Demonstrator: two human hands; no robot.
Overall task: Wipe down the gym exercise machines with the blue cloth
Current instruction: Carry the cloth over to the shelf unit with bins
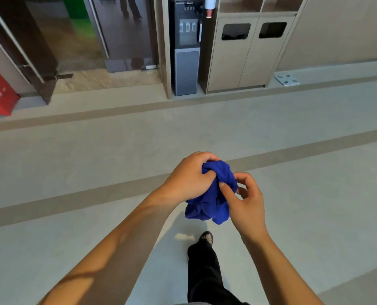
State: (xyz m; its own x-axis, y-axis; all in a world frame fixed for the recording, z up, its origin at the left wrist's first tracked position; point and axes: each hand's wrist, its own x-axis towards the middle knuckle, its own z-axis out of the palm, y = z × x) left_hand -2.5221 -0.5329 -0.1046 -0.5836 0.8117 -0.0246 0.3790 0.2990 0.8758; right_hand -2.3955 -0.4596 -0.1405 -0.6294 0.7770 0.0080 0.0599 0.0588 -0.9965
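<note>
L forearm: enters lower left and runs up-right to the wrist; largest thing in view.
R forearm: enters lower right and runs up-left; less of it shows.
Leg: black trouser, lower centre betw. the forearms, set fwd; shoe at its tip, on floor.
L hand: back of hand up, fingers curled over top-left of cloth, grasping it.
R hand: just right of cloth; thumb laid on the fabric, fingers curled at the far side, appears to pinch a fold.
Cloth: blue, bunched; held in the air at centre frame, well above floor; loose part hangs below L hand.
Key relation: cloth lies right of L hand and left of R hand, touching both. As a wad it has no clear long axis, though the hanging part drops roughly vert. L hand judged to have the fuller hold.
Machines: none in view; which way they lie from the hands cannot be told.
Ahead: dispenser and bin cabinet at far wall, side by side, well apart from hands.
Step (est.): sorting or refolding cloth on the move; wiping not begun.
Next (est.): needs cloth flattened into a pad in one hand, and a machine w/in reach.
</note>
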